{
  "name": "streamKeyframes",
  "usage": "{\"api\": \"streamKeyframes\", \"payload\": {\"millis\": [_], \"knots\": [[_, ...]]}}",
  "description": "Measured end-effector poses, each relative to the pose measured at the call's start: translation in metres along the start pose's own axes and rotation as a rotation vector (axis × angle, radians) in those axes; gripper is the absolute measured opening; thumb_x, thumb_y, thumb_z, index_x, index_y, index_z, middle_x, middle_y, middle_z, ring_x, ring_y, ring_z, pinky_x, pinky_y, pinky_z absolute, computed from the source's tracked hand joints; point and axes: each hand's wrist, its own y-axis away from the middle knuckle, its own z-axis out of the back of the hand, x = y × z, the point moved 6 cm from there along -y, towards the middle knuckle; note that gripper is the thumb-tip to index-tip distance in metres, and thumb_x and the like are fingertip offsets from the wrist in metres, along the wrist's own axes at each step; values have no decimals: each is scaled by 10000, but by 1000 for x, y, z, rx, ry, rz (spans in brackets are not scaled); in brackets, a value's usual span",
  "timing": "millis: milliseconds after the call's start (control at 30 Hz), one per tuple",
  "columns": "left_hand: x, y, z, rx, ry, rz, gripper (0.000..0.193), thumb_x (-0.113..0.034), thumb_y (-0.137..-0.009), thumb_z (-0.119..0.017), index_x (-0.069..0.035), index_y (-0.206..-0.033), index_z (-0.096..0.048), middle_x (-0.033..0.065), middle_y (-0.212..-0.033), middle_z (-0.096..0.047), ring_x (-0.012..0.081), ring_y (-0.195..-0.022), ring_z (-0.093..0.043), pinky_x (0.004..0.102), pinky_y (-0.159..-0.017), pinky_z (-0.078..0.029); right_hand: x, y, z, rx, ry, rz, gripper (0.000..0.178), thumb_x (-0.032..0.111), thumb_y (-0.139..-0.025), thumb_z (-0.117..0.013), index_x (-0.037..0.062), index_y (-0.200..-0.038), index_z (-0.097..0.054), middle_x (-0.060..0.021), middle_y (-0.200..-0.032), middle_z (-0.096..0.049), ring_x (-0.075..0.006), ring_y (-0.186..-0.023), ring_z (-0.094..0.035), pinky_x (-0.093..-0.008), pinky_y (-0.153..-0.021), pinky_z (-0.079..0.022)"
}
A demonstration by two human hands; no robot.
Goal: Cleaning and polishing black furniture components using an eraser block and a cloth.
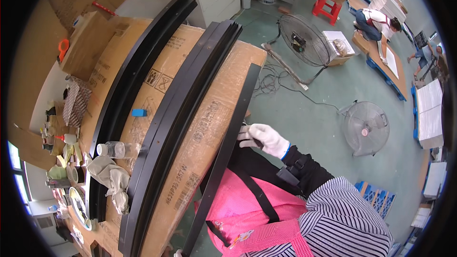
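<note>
A long flat black bar (227,154) stands slanted along the near edge of the cardboard-wrapped stack. My right hand (266,139), in a white glove, is beside its right edge with the fingers curled in. The fingertips meet the bar's edge; a small dark patch shows at them, too little to name. At the lower end of the bar, a scrap of white, likely my left hand's glove (178,253), shows at the picture's edge; its fingers are hidden. Black grooved profiles (164,109) lie lengthwise on the cardboard (209,119) to the left.
On the cardboard are a blue block (139,113), a clear bottle (119,150) and a grey cloth (110,181). Two floor fans (304,40) and a loose cable (271,78) are to the right. One person (373,21) crouches at a far pallet; another stands beyond.
</note>
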Motion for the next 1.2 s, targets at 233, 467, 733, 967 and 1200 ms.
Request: {"api": "streamKeyframes", "payload": {"millis": [233, 467, 733, 967, 1200], "knots": [[51, -21, 35, -337, -219, 20, 579, -67, -646, -782, -67, -1194, -594, 168, -1018, -641, 427, -966, -631, 529, -822, -515, -15, -19, -91, -202, 514, -66, 293, 293, -1052, -683, 13, -1000, -752, 2, -851, -695, -67, -700, -645, -240, -676, -555], [-59, -116, 86, -403, -38, -111, 666, -252, -664, -910, -80, -1238, -620, 140, -969, -652, 375, -874, -669, 482, -767, -540, -113, -8, -176, -52, 520, -211, 287, 253, -1060, -688, -29, -1053, -734, -65, -932, -756, -115, -739, -731, -231, -662, -567], [-3, -118, 49, -319, -43, -143, 797, -555, -710, -868, -160, -1373, -666, 110, -863, -670, 352, -748, -692, 464, -660, -555, 19, -67, -104, -205, 852, 11, 363, 359, -1034, -700, 20, -906, -727, -57, -729, -721, -134, -622, -677, -298, -608, -558], [11, -130, 56, -398, -68, -183, 758, -558, -700, -868, -159, -1323, -705, 108, -856, -667, 345, -733, -688, 462, -644, -552, 119, -127, -64, -430, 1911, 485, 267, 303, -979, -660, 75, -1053, -777, -142, -1051, -748, -323, -1019, -716, -454, -911, -557], [13, -128, 55, -475, -94, -194, 653, -601, -749, -822, -147, -1209, -731, 92, -788, -616, 320, -674, -649, 445, -595, -525, 117, -204, -267, 13, 1777, 916, 203, 296, -965, -681, 115, -970, -773, -115, -951, -729, -345, -945, -710, -466, -861, -568]]}}
